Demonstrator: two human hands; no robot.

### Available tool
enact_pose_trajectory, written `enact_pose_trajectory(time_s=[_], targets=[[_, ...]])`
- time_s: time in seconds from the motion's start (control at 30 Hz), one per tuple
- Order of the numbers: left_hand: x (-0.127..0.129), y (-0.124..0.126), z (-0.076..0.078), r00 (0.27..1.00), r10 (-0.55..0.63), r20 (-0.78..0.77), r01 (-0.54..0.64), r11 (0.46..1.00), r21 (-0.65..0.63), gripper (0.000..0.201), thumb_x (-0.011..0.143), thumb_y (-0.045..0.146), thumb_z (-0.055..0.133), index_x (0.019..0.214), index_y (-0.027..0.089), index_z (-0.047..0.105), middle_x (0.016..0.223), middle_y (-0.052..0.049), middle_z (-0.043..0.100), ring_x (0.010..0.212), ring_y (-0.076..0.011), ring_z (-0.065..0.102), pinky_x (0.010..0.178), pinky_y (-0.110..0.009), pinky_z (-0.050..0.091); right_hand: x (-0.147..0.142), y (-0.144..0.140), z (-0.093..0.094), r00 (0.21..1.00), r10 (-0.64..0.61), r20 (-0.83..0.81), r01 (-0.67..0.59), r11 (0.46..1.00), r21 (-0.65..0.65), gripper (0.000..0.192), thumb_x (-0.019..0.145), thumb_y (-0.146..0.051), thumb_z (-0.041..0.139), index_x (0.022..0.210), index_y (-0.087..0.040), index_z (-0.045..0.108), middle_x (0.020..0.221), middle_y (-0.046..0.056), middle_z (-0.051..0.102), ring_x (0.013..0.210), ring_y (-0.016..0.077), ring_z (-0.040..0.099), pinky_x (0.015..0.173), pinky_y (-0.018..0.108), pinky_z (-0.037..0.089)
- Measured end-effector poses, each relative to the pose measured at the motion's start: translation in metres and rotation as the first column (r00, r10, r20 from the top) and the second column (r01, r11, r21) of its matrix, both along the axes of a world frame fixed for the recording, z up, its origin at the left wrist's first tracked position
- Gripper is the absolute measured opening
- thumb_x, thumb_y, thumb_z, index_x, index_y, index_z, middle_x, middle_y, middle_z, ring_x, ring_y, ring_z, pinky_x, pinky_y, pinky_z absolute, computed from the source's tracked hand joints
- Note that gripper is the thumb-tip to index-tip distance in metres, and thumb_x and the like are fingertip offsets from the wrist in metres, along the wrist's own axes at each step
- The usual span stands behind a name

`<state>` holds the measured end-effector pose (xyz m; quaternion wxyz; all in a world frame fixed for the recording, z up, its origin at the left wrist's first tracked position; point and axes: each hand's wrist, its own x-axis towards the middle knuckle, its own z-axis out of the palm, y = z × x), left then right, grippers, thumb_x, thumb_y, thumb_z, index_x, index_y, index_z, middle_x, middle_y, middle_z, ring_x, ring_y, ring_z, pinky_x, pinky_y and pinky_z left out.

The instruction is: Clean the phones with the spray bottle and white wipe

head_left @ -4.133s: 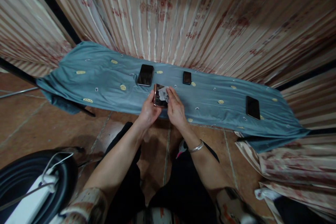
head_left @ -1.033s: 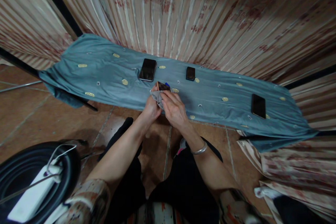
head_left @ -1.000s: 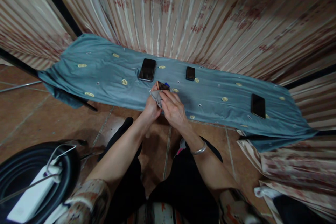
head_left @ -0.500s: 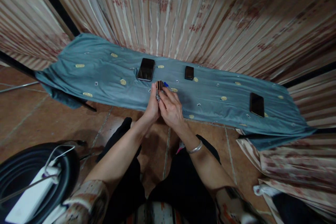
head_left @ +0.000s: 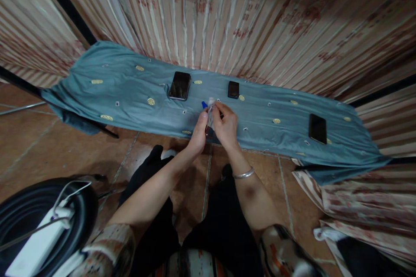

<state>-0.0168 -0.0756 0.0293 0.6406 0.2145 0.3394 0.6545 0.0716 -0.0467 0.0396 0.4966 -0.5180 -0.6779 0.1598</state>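
The left hand (head_left: 199, 132) is closed around a phone (head_left: 207, 131), which shows only as a thin reddish edge between the two hands, above the near side of the blue-green sheet (head_left: 126, 95); its screen is hidden from view; the right hand (head_left: 226, 123) pinches a crumpled pale cloth (head_left: 210, 108) between thumb and fingers, up against the phone; a small blue thing (head_left: 204, 104) shows just beyond the left thumb; farther off on the sheet lie a black phone (head_left: 180, 85) to the left and a small black case (head_left: 233, 89) right of it; another dark phone (head_left: 317, 128) lies well apart at the right.
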Motion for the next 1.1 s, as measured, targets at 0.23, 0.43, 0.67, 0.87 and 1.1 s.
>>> enact_pose_trajectory(time_s=[0.23,0.43,0.67,0.87,1.1], targets=[[-0.014,0.002,-0.006,0.981,0.02,-0.191,-0.009,0.998,0.058,0.016,0.095,0.029,0.073,0.108,0.023,0.078,0.126,-0.005,0.077,0.137,-0.0223,0.061,0.119,-0.03,0.04,0.005,0.016,-0.014,0.862,-0.058,-0.504,-0.024,0.988,-0.153,0.031,0.087,-0.045,0.07,0.101,-0.019,0.08,0.099,0.004,0.083,0.092,0.0223,0.076,0.09,0.037,0.062],[-0.014,0.0,-0.006,0.978,-0.039,-0.204,0.03,0.999,-0.046,0.021,0.091,0.032,0.076,0.11,0.024,0.076,0.109,-0.002,0.078,0.108,-0.0196,0.071,0.097,-0.026,0.052,0.017,0.02,-0.01,0.875,-0.073,-0.478,0.033,0.995,-0.092,0.035,0.087,-0.052,0.067,0.097,-0.02,0.077,0.09,0.003,0.08,0.084,0.0206,0.072,0.083,0.035,0.061],[-0.019,-0.004,-0.009,0.979,-0.132,-0.155,0.114,0.986,-0.123,0.018,0.091,0.035,0.076,0.101,0.019,0.076,0.087,-0.001,0.076,0.082,-0.0177,0.069,0.083,-0.027,0.053,0.019,0.005,0.001,0.986,-0.031,-0.162,0.037,0.999,0.033,0.033,0.099,-0.046,0.056,0.111,-0.022,0.075,0.108,0.008,0.081,0.099,0.0252,0.075,0.096,0.042,0.06],[-0.027,-0.003,0.003,0.996,-0.087,-0.001,0.086,0.996,-0.039,0.012,0.094,0.02,0.066,0.096,0.018,0.078,0.106,-0.006,0.08,0.118,-0.0234,0.07,0.11,-0.033,0.048,-0.005,-0.014,0.0,0.977,0.159,0.142,-0.177,0.976,0.125,0.034,0.108,-0.033,0.044,0.122,-0.025,0.075,0.128,0.009,0.079,0.124,0.025,0.071,0.114,0.045,0.053],[-0.037,0.0,0.004,0.987,-0.135,0.083,0.148,0.973,-0.178,0.014,0.094,0.028,0.07,0.087,0.018,0.076,0.088,-0.005,0.078,0.109,-0.0263,0.074,0.104,-0.036,0.053,-0.007,-0.013,-0.01,0.98,0.142,0.141,-0.156,0.983,0.094,0.042,0.11,-0.035,0.037,0.135,-0.026,0.07,0.133,0.008,0.077,0.126,0.0232,0.071,0.113,0.043,0.055]])
